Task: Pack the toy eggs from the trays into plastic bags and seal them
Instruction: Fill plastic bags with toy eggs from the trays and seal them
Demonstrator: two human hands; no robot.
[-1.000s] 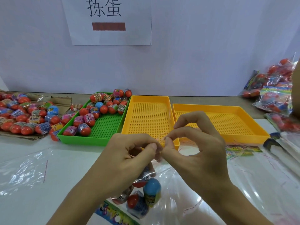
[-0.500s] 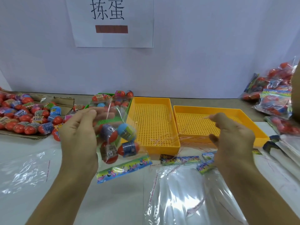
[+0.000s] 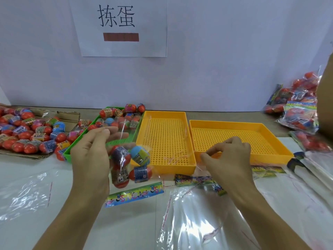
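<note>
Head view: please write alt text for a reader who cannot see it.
The left hand holds up a clear bag of toy eggs while the right hand pinches its thin strip. Behind are a green tray with eggs and two yellow trays.

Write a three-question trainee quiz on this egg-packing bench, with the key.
1. True or false: both yellow trays hold eggs.
2. Which hand holds up the filled bag? A) left B) right
3. Fill in: the tray with loose eggs is ____.

Key
1. False; both yellow trays show only bare mesh.
2. A; the left hand holds the filled bag, while the right hand pinches something thin.
3. Green; the green tray sits left of the yellow ones.
</note>
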